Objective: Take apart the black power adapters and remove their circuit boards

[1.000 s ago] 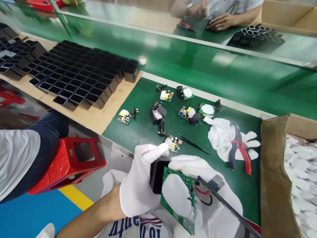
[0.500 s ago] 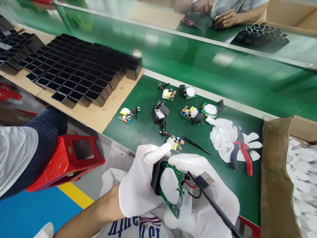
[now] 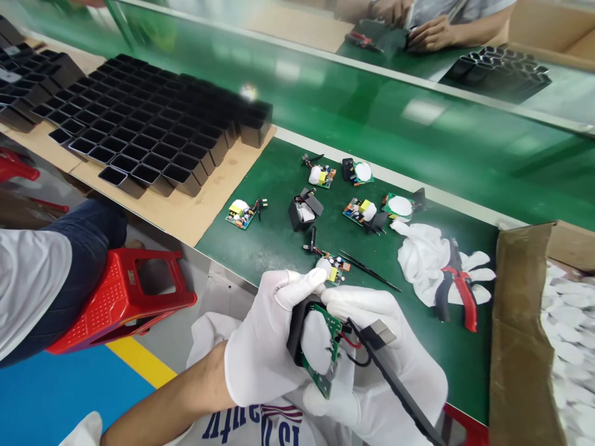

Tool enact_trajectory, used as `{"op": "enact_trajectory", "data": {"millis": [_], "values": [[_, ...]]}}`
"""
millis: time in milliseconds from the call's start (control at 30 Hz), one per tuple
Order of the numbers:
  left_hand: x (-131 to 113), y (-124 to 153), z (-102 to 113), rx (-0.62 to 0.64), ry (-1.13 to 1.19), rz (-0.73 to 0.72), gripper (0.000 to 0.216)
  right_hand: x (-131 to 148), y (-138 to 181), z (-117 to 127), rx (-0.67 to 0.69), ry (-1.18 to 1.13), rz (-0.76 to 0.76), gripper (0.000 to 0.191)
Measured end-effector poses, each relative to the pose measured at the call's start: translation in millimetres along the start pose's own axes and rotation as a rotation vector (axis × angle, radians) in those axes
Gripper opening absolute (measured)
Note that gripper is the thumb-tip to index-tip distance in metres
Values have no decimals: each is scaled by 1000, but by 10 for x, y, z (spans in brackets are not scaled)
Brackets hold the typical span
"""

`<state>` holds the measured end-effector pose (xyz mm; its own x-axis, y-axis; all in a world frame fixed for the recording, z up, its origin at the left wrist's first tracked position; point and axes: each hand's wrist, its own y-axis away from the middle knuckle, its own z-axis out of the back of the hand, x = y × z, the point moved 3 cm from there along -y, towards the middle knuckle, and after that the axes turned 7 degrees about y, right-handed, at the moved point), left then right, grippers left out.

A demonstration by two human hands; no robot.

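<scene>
Holding housing (image 3: 294, 337) and circuit board (image 3: 320, 379), hands (image 3: 263, 350) (image 3: 411, 359) meet near table edge (image 3: 227, 267).

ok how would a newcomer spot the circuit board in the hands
Find the green tabletop, then the white-gloved left hand and right hand at its near edge. Between them is a green circuit board bearing a white disc, at the mouth of a black case. Unlike the boards lying on the tabletop, this one is held in the hands.
</scene>
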<state>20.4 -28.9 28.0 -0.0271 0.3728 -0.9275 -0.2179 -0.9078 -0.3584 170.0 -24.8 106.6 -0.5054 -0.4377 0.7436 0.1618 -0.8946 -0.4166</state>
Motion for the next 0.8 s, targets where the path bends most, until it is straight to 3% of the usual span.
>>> {"op": "enact_trajectory", "data": {"millis": [200,367,633,800], "values": [[44,-9,-32,30,-45,50,86,2,12,-6,33,-29,-10,43],[-140,-140,24,-3,-31,-92,89,11,-3,-63,7,-2,-13,41],[-277,-205,80,-11,-59,-98,77,-171,58,-143,27,22,-5,66],[-221,-218,26,-69,26,-103,64,-178,42,-94,17,23,3,59]]}}
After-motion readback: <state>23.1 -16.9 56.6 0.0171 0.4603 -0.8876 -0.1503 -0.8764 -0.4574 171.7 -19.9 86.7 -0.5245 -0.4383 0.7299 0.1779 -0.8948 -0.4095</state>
